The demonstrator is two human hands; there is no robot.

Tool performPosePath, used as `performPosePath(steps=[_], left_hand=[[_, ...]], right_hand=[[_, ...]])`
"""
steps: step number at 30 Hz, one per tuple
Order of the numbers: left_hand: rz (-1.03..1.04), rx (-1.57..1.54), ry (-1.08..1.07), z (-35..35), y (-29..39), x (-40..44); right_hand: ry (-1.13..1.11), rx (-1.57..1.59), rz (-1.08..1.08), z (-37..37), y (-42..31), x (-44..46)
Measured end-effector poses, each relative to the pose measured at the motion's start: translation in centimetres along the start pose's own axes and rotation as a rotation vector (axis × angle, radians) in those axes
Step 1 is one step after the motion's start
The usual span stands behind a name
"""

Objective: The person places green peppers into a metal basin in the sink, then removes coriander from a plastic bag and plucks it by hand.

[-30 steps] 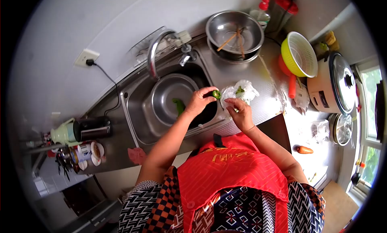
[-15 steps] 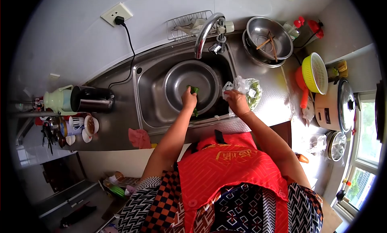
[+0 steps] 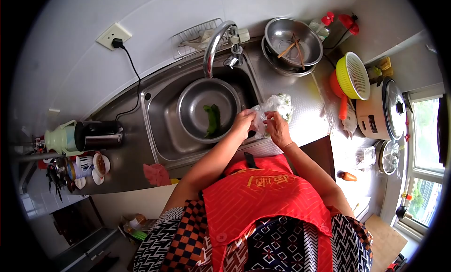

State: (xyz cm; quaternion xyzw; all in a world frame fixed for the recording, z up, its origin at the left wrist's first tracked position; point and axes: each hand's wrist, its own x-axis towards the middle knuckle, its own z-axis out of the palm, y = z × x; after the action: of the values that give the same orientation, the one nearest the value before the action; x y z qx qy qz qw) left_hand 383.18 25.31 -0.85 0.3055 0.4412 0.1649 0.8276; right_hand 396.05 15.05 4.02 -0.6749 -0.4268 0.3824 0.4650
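I'm watching left hand [image 3: 243,122] pinching plastic bag [image 3: 270,104] at right edge of sink [image 3: 162,121], right hand [image 3: 278,130] grasping same bag. Green peppers [image 3: 212,119] lying in steel basin [image 3: 193,102], inside sink. Risk, my judgement: thin film tearing or slipping under uneven pull, contents spilling over sink edge (wet fingers wouldn't help; can't tell if they are). Versus half second ago: left hand no longer reaching into basin, now meeting right at bag; peppers lying uncovered.

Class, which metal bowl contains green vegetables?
The metal bowl in the sink: green vegetables lie in it. The other bowls are stacked on the counter, wooden sticks in the top one.
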Motion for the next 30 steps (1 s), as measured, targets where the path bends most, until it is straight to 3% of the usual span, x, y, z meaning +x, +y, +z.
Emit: performPosePath(steps=[3, 7, 8, 11, 12, 15, 16, 19, 20, 21, 23, 24, 25, 27, 28, 30], left_hand=[[0.046, -0.33, -0.082, 0.9, 0.4, -0.2], [0.045, -0.516, -0.152, 3.2, 1.6, -1.2], [0.1, -0.568, -0.309, 1.8, 0.5, 0.2], [0.094, -0.756, -0.081, 2.2, 2.0, -0.1], [0.173, -0.739, -0.17, 0.0, 0.8, 2.0], [0.275, -0.663, -0.062, 0.3, 3.1, 1.5], [0.302, -0.598, -0.125, 0.4, 3.6, 1.4], [0.486, 0.265, -0.056, 2.1, 5.8, 0.1], [0.634, 0.614, -0.038, 1.9, 5.7, 0.4], [1.01, 1.009, 0.093, 3.9, 7.7, -2.5], [1.319, 1.335, 0.063, 6.3, 10.4, -6.3], [1.381, 1.365, -0.053, 6.8, 10.2, -6.9], [1.318, 1.384, -0.211, 6.9, 9.2, -6.6], [1.279, 1.48, -0.242, 7.7, 7.5, -6.2], [1.265, 1.57, -0.147, 8.4, 7.2, -6.1], [0.992, 1.885, -0.198, 8.7, 6.5, -5.9]], right_hand=[[0.092, -0.548, -0.412, -2.6, 0.2, 0.4], [-0.007, -0.604, -0.129, -4.8, -0.1, -0.5], [0.037, -0.599, -0.18, -5.3, 0.3, -0.7], [0.26, -0.605, -0.238, -7.6, 2.1, -1.1], [0.295, -0.631, -0.217, -8.2, 1.7, -1.4], [0.166, -0.783, -0.105, -9.5, 2.7, -2.9], [0.134, -0.781, -0.074, -9.5, 3.0, -3.4], [0.038, -0.728, 0.041, -9.6, 3.1, -4.1], [0.009, -0.678, 0.096, -9.7, 2.9, -4.2], [-0.02, -0.627, 0.151, -9.9, 2.3, -4.1], [-0.005, -0.409, 0.251, -9.7, -1.4, -3.5], [0.005, -0.298, 0.301, -9.4, -2.6, -3.0], [0.018, -0.325, 0.206, -8.9, -2.4, -2.5], [0.041, -0.382, 0.011, -8.2, -1.1, -0.8], [0.074, -0.45, -0.054, -8.0, -0.5, 0.2], [0.139, -0.584, -0.185, -7.5, 1.2, 2.2]])
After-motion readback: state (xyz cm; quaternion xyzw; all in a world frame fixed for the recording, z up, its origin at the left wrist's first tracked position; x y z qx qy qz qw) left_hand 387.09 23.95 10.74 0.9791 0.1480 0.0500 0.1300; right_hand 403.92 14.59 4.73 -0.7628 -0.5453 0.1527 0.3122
